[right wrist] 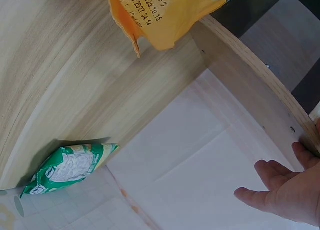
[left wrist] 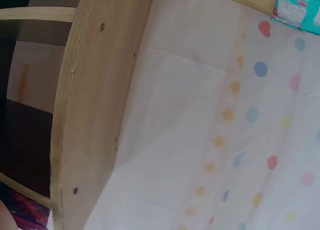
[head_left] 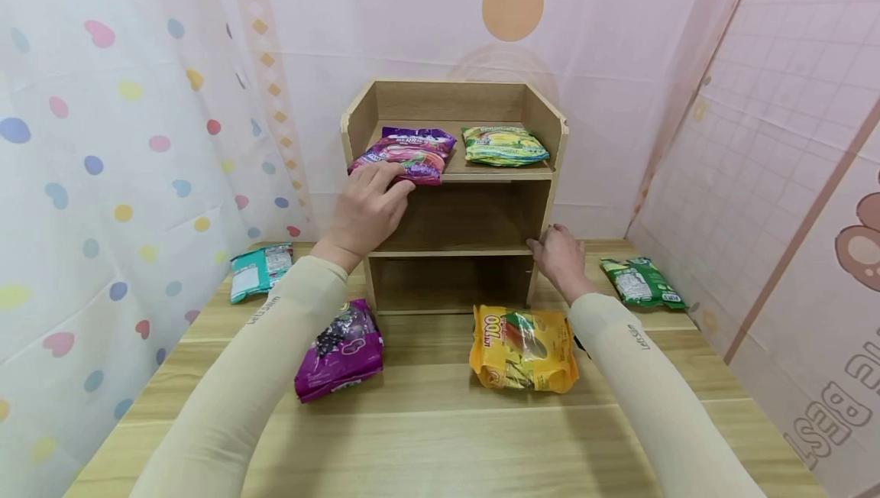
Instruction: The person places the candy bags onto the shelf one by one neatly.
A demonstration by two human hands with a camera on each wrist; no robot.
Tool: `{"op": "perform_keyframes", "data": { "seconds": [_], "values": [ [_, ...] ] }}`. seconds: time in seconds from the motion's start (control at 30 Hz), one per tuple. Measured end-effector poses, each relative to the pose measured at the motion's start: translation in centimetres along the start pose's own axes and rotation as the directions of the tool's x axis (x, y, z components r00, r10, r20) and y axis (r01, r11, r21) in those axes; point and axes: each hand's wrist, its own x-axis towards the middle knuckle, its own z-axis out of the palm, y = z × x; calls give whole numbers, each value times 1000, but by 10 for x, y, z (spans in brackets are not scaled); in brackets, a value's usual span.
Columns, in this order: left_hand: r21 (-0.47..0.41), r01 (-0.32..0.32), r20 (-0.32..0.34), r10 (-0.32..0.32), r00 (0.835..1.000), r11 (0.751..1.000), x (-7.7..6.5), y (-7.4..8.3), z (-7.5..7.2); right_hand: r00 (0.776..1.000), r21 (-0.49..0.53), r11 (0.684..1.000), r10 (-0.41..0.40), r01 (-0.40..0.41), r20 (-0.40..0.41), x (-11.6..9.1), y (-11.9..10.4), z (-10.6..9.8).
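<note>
Cream sleeves (head_left: 234,376) cover the person's forearms, each bearing small dark lettering that seems to read LetsSlim. Beneath them, on the wood-grain table (head_left: 412,444), lie a purple bag (head_left: 344,357) picturing dark grapes and a yellow bag (head_left: 525,349) whose large characters look like LOT 100 turned upside down; the right wrist view shows dates stamped on it, 2025.10.15 and, less clearly, 2027 04 14. Farther out, a teal bag (head_left: 261,270) lies at the left and a green bag (head_left: 639,282) at the right, both with pale panels of print too small to read. The right hand (head_left: 560,253) pinches the side panel of the wooden shelf (head_left: 457,253) between thumb and finger, its other fingers spread. Higher up, the left hand (head_left: 367,204) touches the near edge of the berry bag (head_left: 412,153), marked BERRIES, on the top tier; whether it grips, I cannot tell. Beside that lies a green-and-yellow bag (head_left: 505,147), its wording illegible. The right-hand curtain (head_left: 835,414) carries outlined letters, BEST among them.
</note>
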Motion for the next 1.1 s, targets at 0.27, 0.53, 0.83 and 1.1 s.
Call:
{"op": "perform_keyframes", "data": {
  "seconds": [0.27, 0.53, 0.83, 1.1],
  "values": [
    [62, 56, 157, -65, 985, 996, 7, 11, 8, 1000, 6, 1000, 12, -12, 11, 1, 2, 2],
    [105, 201, 467, -227, 855, 974, 3, 14, 11, 1000, 10, 1000, 8, -8, 1, 2, 1, 3],
    [153, 246, 609, -287, 739, 957, 10, 17, 9, 1000, 16, 1000, 10, -10, 4, 2, 1, 1],
    [119, 267, 577, -285, 765, 956, 7, 18, 6, 1000, 13, 1000, 8, -9, 13, 0, 1, 1]
  ]
}}
